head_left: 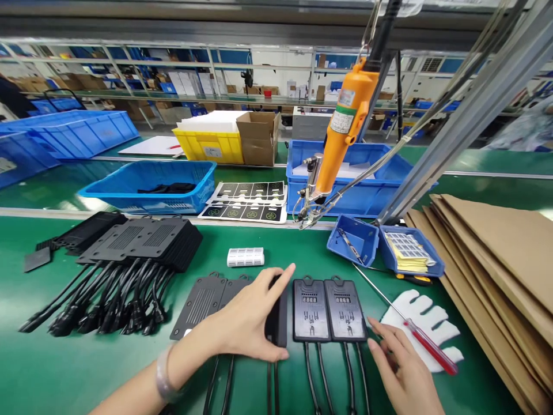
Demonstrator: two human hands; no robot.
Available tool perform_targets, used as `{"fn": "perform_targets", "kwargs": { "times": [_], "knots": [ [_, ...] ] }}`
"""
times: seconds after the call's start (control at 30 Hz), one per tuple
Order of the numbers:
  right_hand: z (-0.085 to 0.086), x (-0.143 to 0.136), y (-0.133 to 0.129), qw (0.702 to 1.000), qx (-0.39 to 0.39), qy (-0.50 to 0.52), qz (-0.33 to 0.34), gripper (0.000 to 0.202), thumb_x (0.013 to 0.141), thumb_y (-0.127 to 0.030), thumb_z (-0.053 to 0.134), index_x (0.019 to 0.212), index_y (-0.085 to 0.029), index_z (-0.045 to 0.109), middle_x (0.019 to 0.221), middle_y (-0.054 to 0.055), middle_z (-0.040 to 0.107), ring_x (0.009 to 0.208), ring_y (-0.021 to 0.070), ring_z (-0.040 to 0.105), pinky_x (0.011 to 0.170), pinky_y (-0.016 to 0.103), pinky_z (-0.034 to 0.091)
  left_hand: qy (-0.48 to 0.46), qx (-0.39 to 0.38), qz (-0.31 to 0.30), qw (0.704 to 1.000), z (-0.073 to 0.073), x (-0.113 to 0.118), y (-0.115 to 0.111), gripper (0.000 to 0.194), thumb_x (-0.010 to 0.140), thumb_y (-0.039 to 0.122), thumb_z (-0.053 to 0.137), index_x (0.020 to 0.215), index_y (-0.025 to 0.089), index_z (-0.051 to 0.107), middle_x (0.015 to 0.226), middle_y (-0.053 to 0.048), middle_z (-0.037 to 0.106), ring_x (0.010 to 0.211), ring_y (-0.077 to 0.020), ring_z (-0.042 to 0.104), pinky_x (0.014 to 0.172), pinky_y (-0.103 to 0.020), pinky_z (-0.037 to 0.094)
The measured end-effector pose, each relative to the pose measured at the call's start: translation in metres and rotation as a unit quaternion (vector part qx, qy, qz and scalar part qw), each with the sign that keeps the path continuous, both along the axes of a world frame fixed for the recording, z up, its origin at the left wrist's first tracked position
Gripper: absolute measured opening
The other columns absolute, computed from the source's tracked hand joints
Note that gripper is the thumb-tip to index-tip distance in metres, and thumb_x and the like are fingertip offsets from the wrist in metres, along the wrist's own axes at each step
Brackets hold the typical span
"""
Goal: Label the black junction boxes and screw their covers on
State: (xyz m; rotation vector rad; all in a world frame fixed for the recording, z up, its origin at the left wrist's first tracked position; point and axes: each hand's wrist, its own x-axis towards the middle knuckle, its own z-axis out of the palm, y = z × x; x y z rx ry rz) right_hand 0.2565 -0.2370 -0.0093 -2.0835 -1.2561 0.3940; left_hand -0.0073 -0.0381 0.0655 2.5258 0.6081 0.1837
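My left hand (254, 314) grips a black controller box (277, 320) that is tilted up on its long edge, thumb at the lower end and fingers at the upper end. To its left, two more boxes (203, 300) lie with their vented, screwed sides up, partly behind my wrist. On its right, two controller boxes (311, 311) lie side by side, displays up, cables toward me. My right hand (401, 363) is beside the right-hand controller box (347, 310), thumb and index finger apart, fingertips close to its edge; whether they touch it I cannot tell.
An orange electric screwdriver (345, 127) hangs above the bench. A red-handled screwdriver (432, 347) rests on a white glove (415, 305). Small blue bins (354, 239), cardboard sheets (496, 288), a white label roll (245, 257) and stacked black boxes with cables (147, 239) surround the work.
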Motion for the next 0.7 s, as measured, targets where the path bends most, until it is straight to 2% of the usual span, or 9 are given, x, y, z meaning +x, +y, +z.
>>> {"fn": "perform_targets", "kwargs": {
  "times": [0.07,0.13,0.27,0.3,0.37,0.43,0.5,0.6,0.7],
  "knots": [
    [0.003,0.001,0.009,1.000,0.006,-0.022,0.005,0.040,0.095,-0.051,0.048,0.121,-0.025,0.064,0.109,0.008,0.067,0.071,0.0165,0.066,0.050,0.025,0.051,-0.018,-0.052,0.018,0.998,-0.001,-0.015,0.004,0.138,0.060,0.047,0.085,0.156,0.029,-0.014,0.149,-0.016,0.028,0.127,-0.0374,0.050,0.098,-0.046,0.051],
    [0.005,0.003,0.021,0.999,-0.002,-0.046,0.007,0.040,0.095,-0.050,0.046,0.117,-0.022,0.065,0.106,0.009,0.070,0.077,0.0199,0.069,0.060,0.029,0.056,-0.017,-0.070,0.021,0.997,-0.006,-0.028,0.008,0.136,0.063,0.043,0.085,0.156,0.029,-0.014,0.153,-0.017,0.023,0.133,-0.0384,0.045,0.103,-0.047,0.048],
    [0.007,0.002,0.043,0.995,-0.046,-0.086,-0.018,0.053,0.093,-0.053,0.034,0.110,-0.016,0.068,0.106,0.013,0.072,0.092,0.0299,0.070,0.073,0.043,0.058,0.038,-0.002,0.004,0.999,-0.021,-0.041,0.014,0.139,0.066,0.043,0.085,0.153,0.028,-0.022,0.161,-0.021,0.013,0.148,-0.0452,0.014,0.114,-0.063,0.026],
    [0.007,0.002,0.046,0.994,-0.052,-0.089,-0.024,0.056,0.092,-0.055,0.033,0.109,-0.015,0.068,0.106,0.014,0.072,0.091,0.0310,0.070,0.072,0.045,0.058,0.060,0.019,-0.001,0.998,-0.023,-0.041,0.014,0.141,0.066,0.047,0.085,0.152,0.028,-0.024,0.162,-0.022,0.012,0.148,-0.0468,0.010,0.114,-0.068,0.020],
    [0.007,0.001,0.047,0.995,-0.055,-0.081,-0.032,0.060,0.089,-0.060,0.033,0.109,-0.016,0.068,0.103,0.013,0.072,0.087,0.0308,0.070,0.070,0.044,0.057,0.099,0.049,-0.007,0.994,-0.023,-0.042,0.015,0.144,0.062,0.055,0.084,0.152,0.025,-0.025,0.160,-0.025,0.017,0.146,-0.0493,0.013,0.111,-0.074,0.013],
    [0.005,0.004,0.044,0.996,-0.063,-0.052,-0.036,0.062,0.085,-0.066,0.038,0.110,-0.019,0.068,0.098,0.010,0.073,0.078,0.0288,0.070,0.065,0.042,0.056,0.113,0.065,-0.009,0.991,-0.017,-0.043,0.015,0.146,0.057,0.056,0.086,0.155,0.022,-0.016,0.153,-0.025,0.031,0.142,-0.0494,0.026,0.110,-0.074,0.016],
    [0.001,0.010,0.039,0.996,-0.074,-0.017,-0.042,0.063,0.079,-0.071,0.044,0.110,-0.023,0.069,0.092,0.008,0.073,0.069,0.0271,0.069,0.061,0.041,0.056,0.087,0.056,-0.001,0.995,-0.007,-0.049,0.016,0.143,0.054,0.052,0.088,0.157,0.021,-0.006,0.144,-0.022,0.040,0.134,-0.0458,0.038,0.110,-0.067,0.028],
    [-0.008,0.021,0.030,0.995,-0.079,0.006,-0.066,0.062,0.074,-0.074,0.050,0.109,-0.027,0.071,0.087,0.008,0.073,0.059,0.0259,0.066,0.053,0.040,0.054,0.004,-0.005,0.035,0.999,0.006,-0.069,0.020,0.137,0.060,0.057,0.085,0.157,0.023,-0.005,0.150,-0.019,0.031,0.135,-0.0398,0.039,0.108,-0.052,0.042],
    [-0.023,0.031,0.019,0.996,-0.051,-0.010,-0.074,0.051,0.078,-0.067,0.056,0.111,-0.031,0.070,0.086,0.007,0.073,0.056,0.0246,0.066,0.046,0.037,0.052,-0.036,-0.056,0.054,0.996,0.005,-0.093,0.027,0.130,0.067,0.062,0.079,0.157,0.024,-0.006,0.155,-0.018,0.026,0.141,-0.0366,0.033,0.112,-0.049,0.038]
  ]
}}
